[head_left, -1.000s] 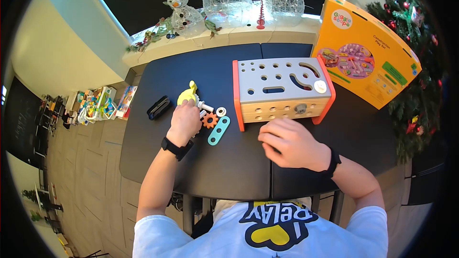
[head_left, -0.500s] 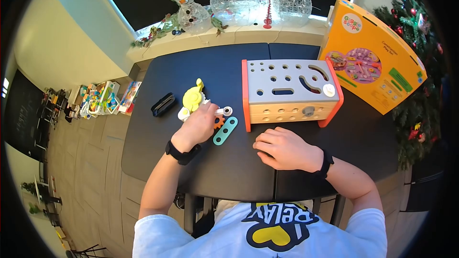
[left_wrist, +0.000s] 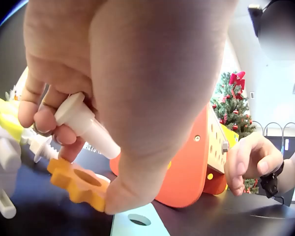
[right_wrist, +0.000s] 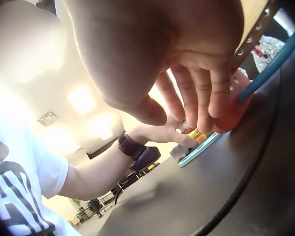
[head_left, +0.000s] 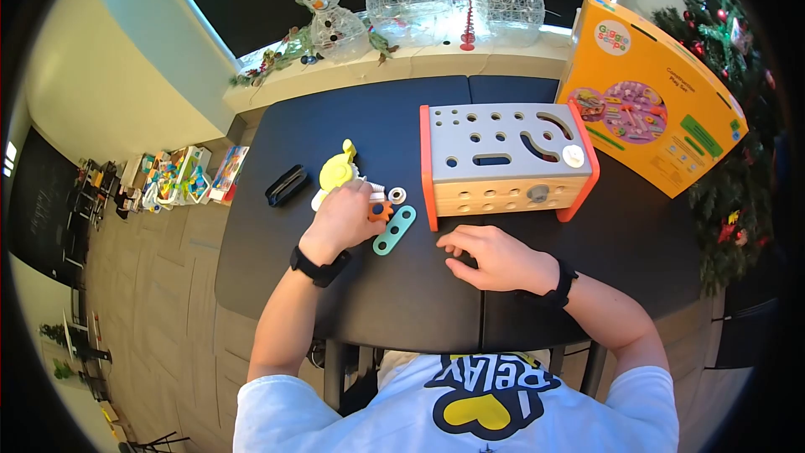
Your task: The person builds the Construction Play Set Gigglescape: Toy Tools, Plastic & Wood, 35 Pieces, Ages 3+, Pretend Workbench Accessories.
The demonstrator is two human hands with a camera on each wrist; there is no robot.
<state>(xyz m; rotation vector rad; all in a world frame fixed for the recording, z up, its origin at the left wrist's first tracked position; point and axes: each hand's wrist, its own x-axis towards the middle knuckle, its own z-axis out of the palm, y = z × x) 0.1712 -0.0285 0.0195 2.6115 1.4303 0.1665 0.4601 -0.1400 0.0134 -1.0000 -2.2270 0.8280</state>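
My left hand (head_left: 337, 222) is at the parts on the table's left side. In the left wrist view its fingers curl round a white bolt (left_wrist: 91, 129), and thumb and fingers pinch an orange gear (left_wrist: 78, 186), which is tilted. A yellow piece (head_left: 337, 172) lies just beyond the hand, a white ring (head_left: 397, 195) beside it, and a teal strip (head_left: 386, 242) with holes to its right. My right hand (head_left: 501, 260), loosely bent and holding nothing, is in front of the wooden toy bench (head_left: 478, 199), which has a grey top and red ends.
A black case (head_left: 288, 185) lies left of the parts on the dark table (head_left: 411, 302). An orange box (head_left: 646, 92) stands behind the bench at the right. A white knob (head_left: 573, 156) sits on the bench top. Snowman decorations and a Christmas tree are beyond.
My left hand has shifted from the yellow piece towards the orange gear and taken hold of it. My right hand's fingers have loosened and spread a little.
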